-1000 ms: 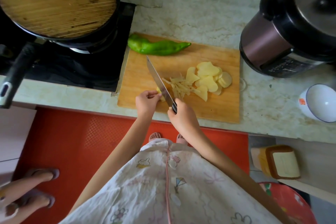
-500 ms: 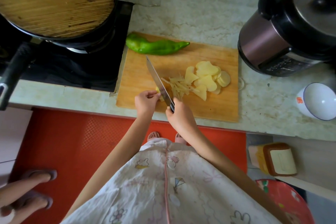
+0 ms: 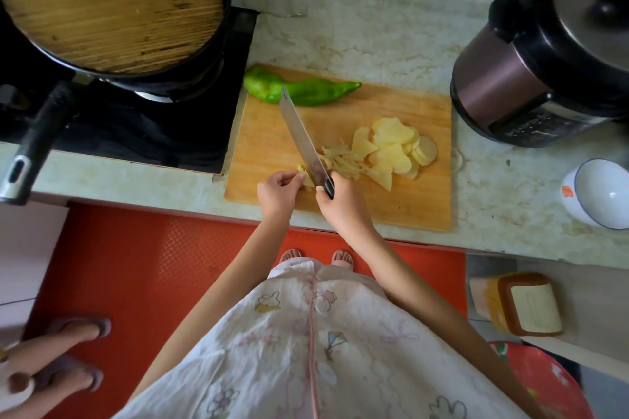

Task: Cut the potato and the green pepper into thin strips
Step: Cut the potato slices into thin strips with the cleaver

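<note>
A black pan sits on the dark stove at the left. A round wooden lid covers the pan, and its handle points toward the counter edge. A brown-and-black pressure cooker stands at the right of the counter, with a white bowl near it. Below, a red mat covers the floor. A yellow container with a brown-rimmed lid sits lower right.

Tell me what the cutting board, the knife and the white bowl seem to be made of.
Cutting board: wood or bamboo, matt, by its tan streaked grain. Knife: grey metal blade with a dull sheen; dark handle, likely plastic. Bowl: glossy white, probably glazed ceramic, though plastic cannot be ruled out.
</note>
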Demonstrator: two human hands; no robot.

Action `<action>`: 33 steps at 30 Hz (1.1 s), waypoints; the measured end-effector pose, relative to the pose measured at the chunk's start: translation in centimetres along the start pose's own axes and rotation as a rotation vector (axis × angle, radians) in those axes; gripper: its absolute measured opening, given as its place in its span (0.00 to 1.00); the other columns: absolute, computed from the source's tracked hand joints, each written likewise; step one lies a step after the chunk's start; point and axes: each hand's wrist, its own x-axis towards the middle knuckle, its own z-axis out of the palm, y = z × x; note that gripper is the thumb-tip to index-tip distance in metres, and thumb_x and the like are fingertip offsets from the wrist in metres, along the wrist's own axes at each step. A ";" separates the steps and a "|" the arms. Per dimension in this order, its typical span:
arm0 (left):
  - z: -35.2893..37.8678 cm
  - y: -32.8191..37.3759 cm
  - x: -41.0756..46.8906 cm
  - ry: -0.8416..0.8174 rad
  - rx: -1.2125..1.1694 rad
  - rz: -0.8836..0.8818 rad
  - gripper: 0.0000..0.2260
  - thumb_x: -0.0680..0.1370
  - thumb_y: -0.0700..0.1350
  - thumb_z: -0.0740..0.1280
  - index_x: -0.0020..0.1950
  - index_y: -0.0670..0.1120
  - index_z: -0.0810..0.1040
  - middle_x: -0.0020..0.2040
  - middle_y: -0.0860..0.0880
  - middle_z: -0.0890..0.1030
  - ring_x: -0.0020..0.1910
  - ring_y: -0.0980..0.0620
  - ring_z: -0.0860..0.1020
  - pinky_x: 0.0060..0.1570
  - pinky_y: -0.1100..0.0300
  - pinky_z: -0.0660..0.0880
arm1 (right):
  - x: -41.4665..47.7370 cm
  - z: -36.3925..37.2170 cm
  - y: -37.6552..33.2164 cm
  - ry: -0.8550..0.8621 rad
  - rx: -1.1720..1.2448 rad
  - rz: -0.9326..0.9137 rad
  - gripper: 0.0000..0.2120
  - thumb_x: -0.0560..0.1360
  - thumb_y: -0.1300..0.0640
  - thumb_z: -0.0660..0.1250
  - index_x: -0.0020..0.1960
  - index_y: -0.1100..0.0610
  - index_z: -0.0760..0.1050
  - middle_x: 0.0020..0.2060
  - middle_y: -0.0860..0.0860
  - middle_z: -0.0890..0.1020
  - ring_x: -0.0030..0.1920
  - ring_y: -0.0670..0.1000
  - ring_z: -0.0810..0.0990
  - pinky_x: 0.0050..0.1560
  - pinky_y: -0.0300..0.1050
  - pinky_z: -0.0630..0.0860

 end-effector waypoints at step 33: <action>-0.2 0.3 -0.6 -0.014 -0.075 -0.088 0.06 0.72 0.40 0.74 0.47 0.45 0.81 0.39 0.52 0.82 0.37 0.59 0.79 0.30 0.73 0.72 | -2.3 0.0 0.3 -0.026 -0.112 -0.008 0.13 0.78 0.62 0.60 0.37 0.54 0.60 0.29 0.49 0.67 0.28 0.46 0.67 0.27 0.39 0.61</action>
